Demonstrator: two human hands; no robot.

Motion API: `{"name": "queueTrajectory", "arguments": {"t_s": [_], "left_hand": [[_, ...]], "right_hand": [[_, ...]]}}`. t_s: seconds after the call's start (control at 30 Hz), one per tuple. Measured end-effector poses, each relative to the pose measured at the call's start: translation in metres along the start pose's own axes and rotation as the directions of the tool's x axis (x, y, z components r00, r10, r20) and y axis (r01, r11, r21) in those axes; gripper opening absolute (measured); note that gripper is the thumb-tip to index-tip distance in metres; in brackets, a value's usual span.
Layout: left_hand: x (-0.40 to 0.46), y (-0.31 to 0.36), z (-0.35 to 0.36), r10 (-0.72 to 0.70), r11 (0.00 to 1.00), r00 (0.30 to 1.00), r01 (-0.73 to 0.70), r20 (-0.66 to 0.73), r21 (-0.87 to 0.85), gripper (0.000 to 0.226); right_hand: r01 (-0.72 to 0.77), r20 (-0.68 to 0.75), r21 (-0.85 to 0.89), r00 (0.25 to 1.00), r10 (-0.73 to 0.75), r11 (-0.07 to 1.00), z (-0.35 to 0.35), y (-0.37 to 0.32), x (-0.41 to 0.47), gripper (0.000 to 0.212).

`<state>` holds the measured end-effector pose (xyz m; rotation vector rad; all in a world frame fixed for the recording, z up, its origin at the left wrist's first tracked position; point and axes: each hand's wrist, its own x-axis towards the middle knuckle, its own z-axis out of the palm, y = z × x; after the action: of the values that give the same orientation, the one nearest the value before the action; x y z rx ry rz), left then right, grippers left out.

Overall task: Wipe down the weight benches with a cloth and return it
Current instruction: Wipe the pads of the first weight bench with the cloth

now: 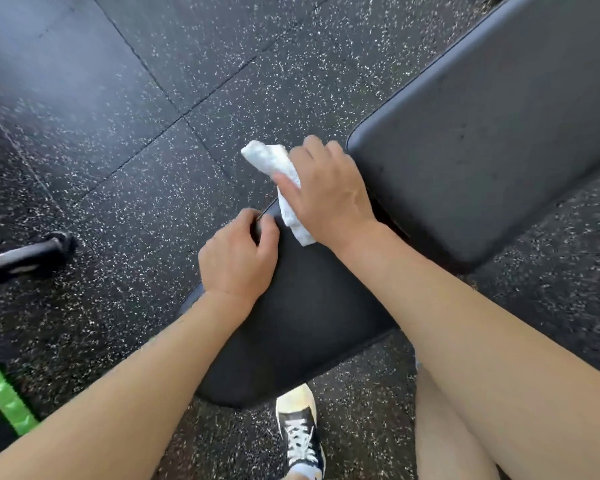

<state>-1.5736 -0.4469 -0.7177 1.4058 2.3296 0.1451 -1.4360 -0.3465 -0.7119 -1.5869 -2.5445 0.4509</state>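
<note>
White cloth (284, 181) is gripped in the right hand (329, 192), held over the gap between seat pad (302, 317) and back pad (482, 133). Seat pad's far corner is gripped by the left hand (238, 258), fingers curled. Speckled floor (118, 133) and a sneaker (300, 431) are seen below.

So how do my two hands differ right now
The right hand holds the crumpled white cloth over the gap between the pads; the left hand holds no cloth and curls its fingers on the edge of the black padded seat pad. The right reaches farther forward. Both are bare.
</note>
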Motion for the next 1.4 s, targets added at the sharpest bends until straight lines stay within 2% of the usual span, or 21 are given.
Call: {"name": "queueTrajectory", "arguments": {"t_s": [0.07,0.13,0.2,0.3,0.43,0.63,0.83,0.97,1.03,1.23,1.4], "left_hand": [[-0.004,-0.002,0.000,0.059,0.998,0.998,-0.059,-0.008,-0.011,0.039],[-0.007,-0.003,0.000,0.209,0.977,0.978,-0.209,0.006,-0.034,0.045],[-0.012,-0.006,-0.001,0.375,0.927,0.926,-0.374,0.043,-0.015,0.063],[-0.021,-0.010,-0.004,0.516,0.848,0.852,-0.523,0.093,0.088,0.080],[-0.032,-0.018,-0.003,0.675,0.720,0.732,-0.681,0.097,0.131,0.073],[-0.028,-0.017,0.000,0.665,0.744,0.747,-0.664,0.010,0.070,0.066],[-0.021,-0.017,0.006,0.691,0.719,0.722,-0.689,0.002,0.093,0.068],[-0.022,-0.020,0.007,0.687,0.723,0.727,-0.683,0.002,0.101,0.068],[-0.022,-0.020,0.006,0.697,0.713,0.717,-0.694,0.000,0.099,0.068],[-0.022,-0.020,0.008,0.695,0.714,0.719,-0.692,0.011,0.110,0.066],[-0.019,-0.020,0.009,0.690,0.718,0.724,-0.688,0.021,0.106,0.068]], "right_hand": [[-0.069,-0.067,0.017,0.995,0.069,0.998,0.000,-0.003,-0.021,0.042],[-0.139,-0.139,0.104,0.979,0.152,0.985,0.000,-0.001,-0.051,0.039],[-0.206,-0.180,0.143,0.956,0.231,0.968,-0.002,0.005,-0.090,0.036],[-0.330,-0.145,0.160,0.924,0.353,0.930,-0.007,0.017,-0.147,0.032],[-0.368,-0.145,0.182,0.907,0.395,0.912,-0.009,0.023,-0.181,0.029],[-0.400,-0.183,0.151,0.887,0.423,0.904,-0.002,0.013,-0.144,0.031],[-0.329,-0.240,0.143,0.903,0.356,0.933,0.009,-0.001,-0.057,0.038],[-0.292,-0.229,0.186,0.916,0.331,0.938,0.009,0.003,-0.068,0.039],[-0.260,-0.262,0.267,0.907,0.330,0.928,0.005,0.011,-0.093,0.037],[-0.389,-0.362,0.338,0.787,0.500,0.857,0.019,0.026,-0.192,0.031],[-0.545,-0.428,0.426,0.582,0.691,0.722,0.027,0.003,-0.178,0.029]]}}
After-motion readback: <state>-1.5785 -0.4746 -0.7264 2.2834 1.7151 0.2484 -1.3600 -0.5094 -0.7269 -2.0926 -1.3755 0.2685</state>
